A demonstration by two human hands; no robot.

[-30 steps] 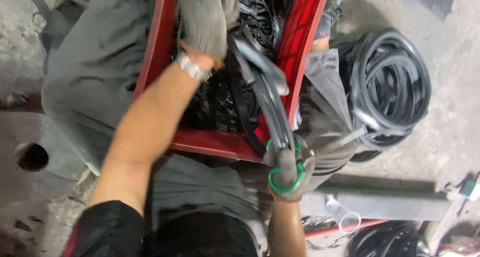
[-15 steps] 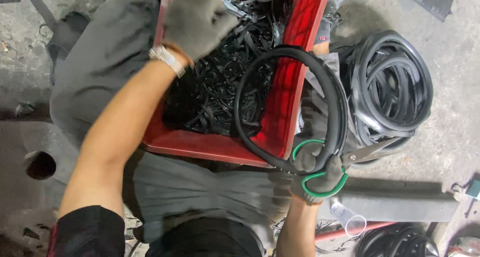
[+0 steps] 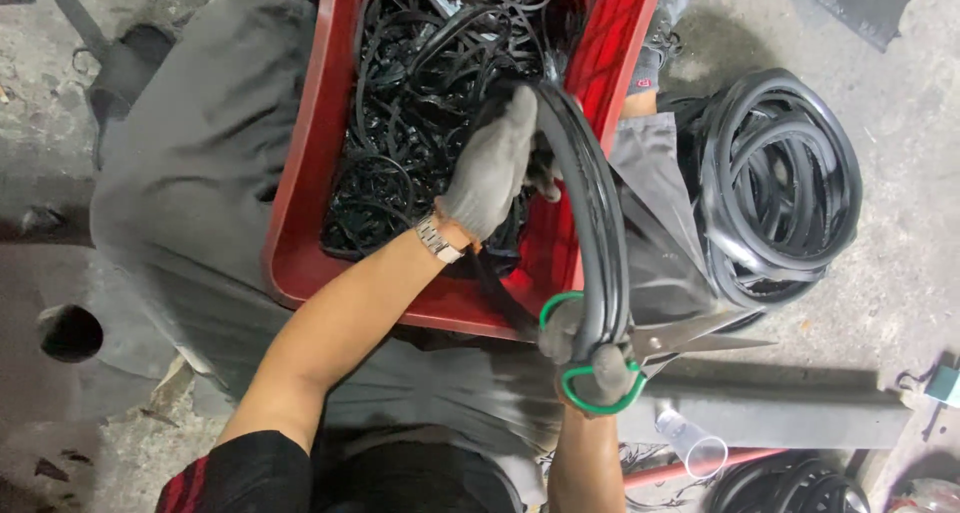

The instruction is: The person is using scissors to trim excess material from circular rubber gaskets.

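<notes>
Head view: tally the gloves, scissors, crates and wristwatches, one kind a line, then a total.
Gloves: 2, left hand and right hand
Scissors: 1
Crate: 1
Wristwatch: 1
Total: 5

Red crate's (image 3: 300, 223) far end beyond frame

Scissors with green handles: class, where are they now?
In the head view, the scissors sit in the right hand, low and right of centre, just below the red crate.

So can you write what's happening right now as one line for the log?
left hand: grips rubber loop over red crate | right hand: holds loop and green scissors | crate: black strips | floor: hose coil
</notes>
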